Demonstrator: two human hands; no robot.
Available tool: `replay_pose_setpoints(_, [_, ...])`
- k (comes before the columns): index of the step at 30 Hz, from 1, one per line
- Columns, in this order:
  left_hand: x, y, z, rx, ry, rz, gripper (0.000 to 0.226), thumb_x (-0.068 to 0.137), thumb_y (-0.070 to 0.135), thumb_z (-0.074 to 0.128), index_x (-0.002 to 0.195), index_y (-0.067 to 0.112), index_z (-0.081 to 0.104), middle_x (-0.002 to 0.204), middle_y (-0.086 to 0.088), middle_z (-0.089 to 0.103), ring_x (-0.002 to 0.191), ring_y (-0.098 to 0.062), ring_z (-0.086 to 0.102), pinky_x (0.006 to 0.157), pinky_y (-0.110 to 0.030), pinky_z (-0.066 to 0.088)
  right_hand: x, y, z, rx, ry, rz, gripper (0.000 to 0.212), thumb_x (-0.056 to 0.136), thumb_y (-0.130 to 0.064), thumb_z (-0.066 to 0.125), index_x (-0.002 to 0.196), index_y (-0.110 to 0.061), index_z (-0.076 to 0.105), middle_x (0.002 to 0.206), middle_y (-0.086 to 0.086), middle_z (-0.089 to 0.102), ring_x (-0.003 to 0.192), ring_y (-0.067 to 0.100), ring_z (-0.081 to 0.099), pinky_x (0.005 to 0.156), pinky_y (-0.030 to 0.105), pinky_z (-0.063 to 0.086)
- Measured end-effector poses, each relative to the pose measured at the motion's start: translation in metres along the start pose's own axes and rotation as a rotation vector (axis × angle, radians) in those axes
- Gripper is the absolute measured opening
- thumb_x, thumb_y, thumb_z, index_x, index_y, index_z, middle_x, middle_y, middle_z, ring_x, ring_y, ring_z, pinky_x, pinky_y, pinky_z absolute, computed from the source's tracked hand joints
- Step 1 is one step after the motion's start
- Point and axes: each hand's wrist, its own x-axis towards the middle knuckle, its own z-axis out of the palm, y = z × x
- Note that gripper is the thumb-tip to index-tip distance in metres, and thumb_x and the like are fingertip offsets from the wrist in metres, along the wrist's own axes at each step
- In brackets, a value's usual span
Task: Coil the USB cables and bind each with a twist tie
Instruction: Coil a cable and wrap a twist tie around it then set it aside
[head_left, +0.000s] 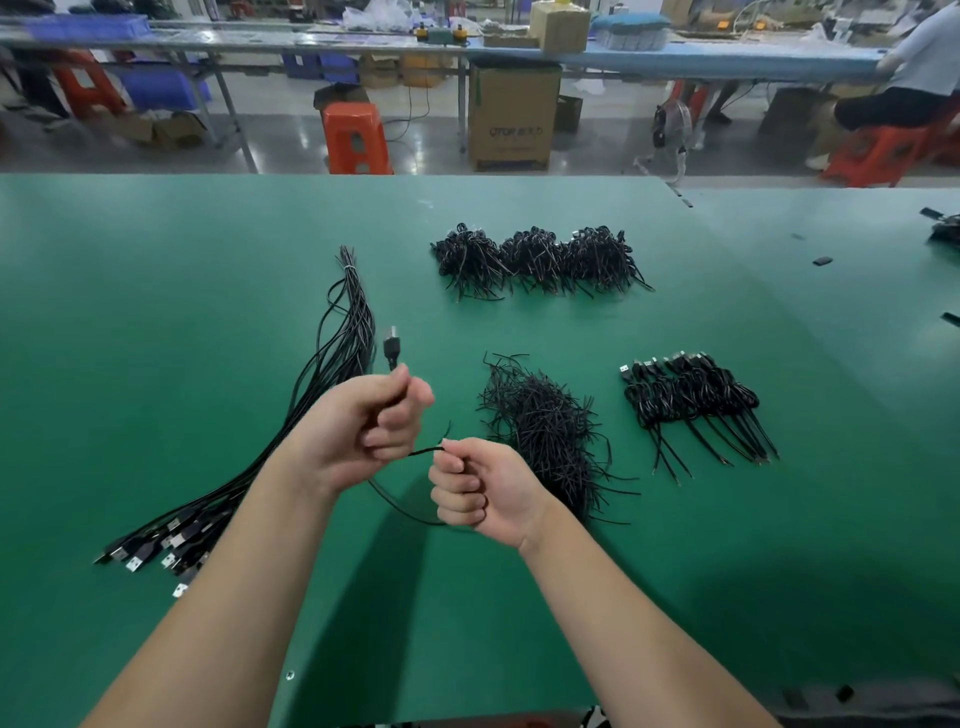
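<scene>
My left hand (371, 421) has its fingers curled tight round the USB cable (390, 347) just under the plug, which sticks up above my fist over the green surface (156, 312). My right hand (480, 491) has its fingers clamped on what looks like a twist tie (434, 447), though blur makes that hard to confirm. If my left grip slackens, the cable's slack loop could spring loose, and the tie may slip before I wrap it.
</scene>
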Motion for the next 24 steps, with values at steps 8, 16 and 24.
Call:
replay_pose_setpoints(8, [-0.016,-0.003,-0.008,0.944,-0.109,-0.428,0.037,0.105,0.029,0.045,0.105,0.002,0.071,0.088,-0.016,0.075,0.046,-0.017,0.051,0.045,-0.027,0.036,-0.002,-0.011,-0.011,0.063,0.049,-0.045,0.03,0.096,-0.029,0.046,0.067,-0.021,0.05,0.051,-0.01,0.025,0.04,0.007,0.016,0.038,0.02,0.015])
replay_pose_setpoints(16, [-0.004,-0.025,-0.011,1.014,0.271,-0.167,0.029,0.104,0.033,0.048,0.117,0.02,0.07,0.116,0.0,0.072,0.112,-0.014,0.065,0.105,-0.033,0.046,-0.003,-0.008,0.001,-0.045,0.06,-0.05,0.036,0.104,-0.03,0.04,0.071,-0.021,0.052,0.052,-0.011,0.024,0.04,0.006,0.015,0.038,0.02,0.014])
replay_pose_setpoints(24, [0.016,-0.033,0.018,-0.065,0.45,0.279,0.041,0.108,0.027,0.032,0.109,-0.003,0.061,0.088,-0.012,0.075,0.097,-0.027,0.072,0.08,-0.029,0.059,0.001,-0.002,0.013,-0.039,-0.002,-0.031,0.038,0.106,-0.035,0.036,0.072,-0.021,0.047,0.051,-0.011,0.026,0.043,0.008,0.012,0.039,0.018,0.016])
